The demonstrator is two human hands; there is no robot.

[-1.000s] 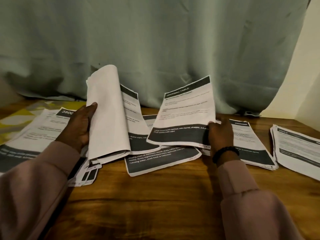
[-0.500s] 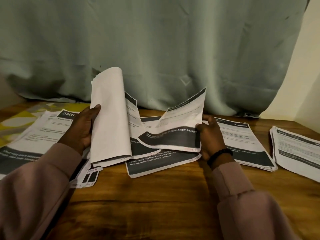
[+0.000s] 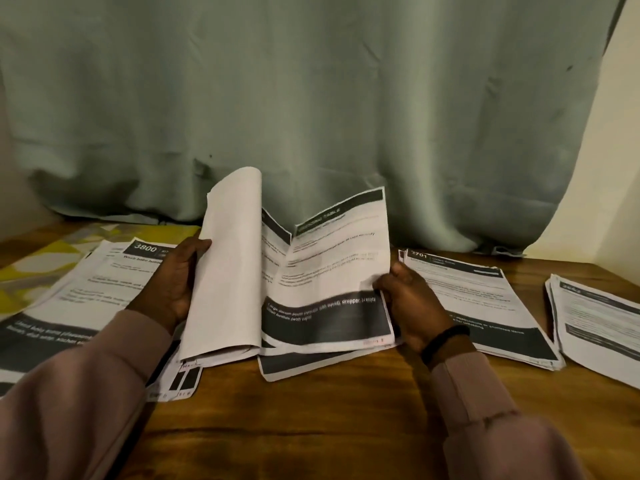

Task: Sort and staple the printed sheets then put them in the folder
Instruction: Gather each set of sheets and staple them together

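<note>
Left hand (image 3: 176,282) is gripping the folded-back bundle of sheets (image 3: 225,268); right hand (image 3: 407,303) is pinching the printed sheet (image 3: 332,268) edge above the table (image 3: 311,427).

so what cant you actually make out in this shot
All in the head view:
- Body text on the lifted sheet held by the right hand: blurred, too small to read.
- Sheets under the folded-back bundle gripped by the left hand: hidden by the bundle.
- Far-right stack: cut off by the frame edge.
- Stapler and folder: none can be picked out.
</note>
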